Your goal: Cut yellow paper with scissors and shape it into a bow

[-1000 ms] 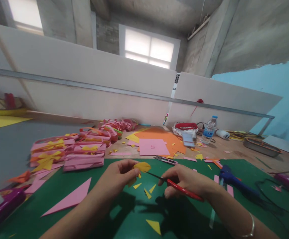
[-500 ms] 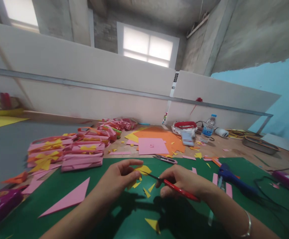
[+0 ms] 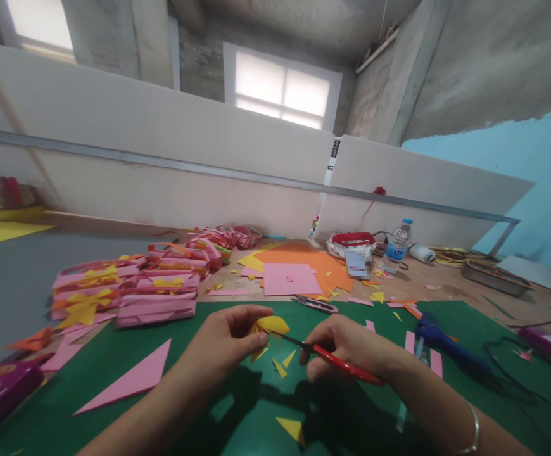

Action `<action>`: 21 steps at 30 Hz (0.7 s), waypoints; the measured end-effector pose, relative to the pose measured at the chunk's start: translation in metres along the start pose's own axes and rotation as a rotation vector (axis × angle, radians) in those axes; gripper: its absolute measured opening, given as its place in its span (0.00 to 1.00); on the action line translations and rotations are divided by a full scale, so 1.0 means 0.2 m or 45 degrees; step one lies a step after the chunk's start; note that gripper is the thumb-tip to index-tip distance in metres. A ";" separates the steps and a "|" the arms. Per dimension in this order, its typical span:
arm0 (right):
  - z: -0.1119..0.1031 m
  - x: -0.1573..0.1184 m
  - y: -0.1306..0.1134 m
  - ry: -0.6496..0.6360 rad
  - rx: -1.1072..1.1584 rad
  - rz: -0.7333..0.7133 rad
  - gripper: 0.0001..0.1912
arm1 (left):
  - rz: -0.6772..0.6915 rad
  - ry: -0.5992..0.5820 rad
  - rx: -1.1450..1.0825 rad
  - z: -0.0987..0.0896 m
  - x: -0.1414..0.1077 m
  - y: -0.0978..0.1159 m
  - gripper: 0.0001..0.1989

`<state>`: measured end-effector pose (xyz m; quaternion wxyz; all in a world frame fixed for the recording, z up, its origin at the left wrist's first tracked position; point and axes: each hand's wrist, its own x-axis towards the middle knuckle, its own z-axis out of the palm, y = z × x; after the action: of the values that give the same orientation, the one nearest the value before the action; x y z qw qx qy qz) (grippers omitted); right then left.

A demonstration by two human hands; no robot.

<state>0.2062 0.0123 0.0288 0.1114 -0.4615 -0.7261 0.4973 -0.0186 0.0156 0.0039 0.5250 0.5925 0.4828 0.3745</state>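
Now the left hand (image 3: pixel 225 342) pinches a yellow paper (image 3: pixel 270 325) above the green mat (image 3: pixel 114 405), while the right hand (image 3: pixel 346 345) is closed around red scissors (image 3: pixel 337 362), blades at the paper's edge.

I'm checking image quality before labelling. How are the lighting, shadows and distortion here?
Head view: window blown out; hands cast dark shadows on the green mat; wall rail bows from wide-angle distortion; left hand with yellow paper and right hand with red scissors reasonably sharp.

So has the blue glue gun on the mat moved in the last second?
No. The blue glue gun lies in the same spot beside the pink strips on the green mat.
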 end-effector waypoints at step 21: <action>0.03 0.01 0.00 -0.039 -0.018 -0.006 0.16 | -0.041 -0.045 0.058 0.01 -0.02 0.06 0.10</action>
<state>0.2019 0.0105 0.0263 0.0985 -0.4528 -0.7323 0.4990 -0.0146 0.0114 0.0154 0.5258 0.6030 0.4915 0.3441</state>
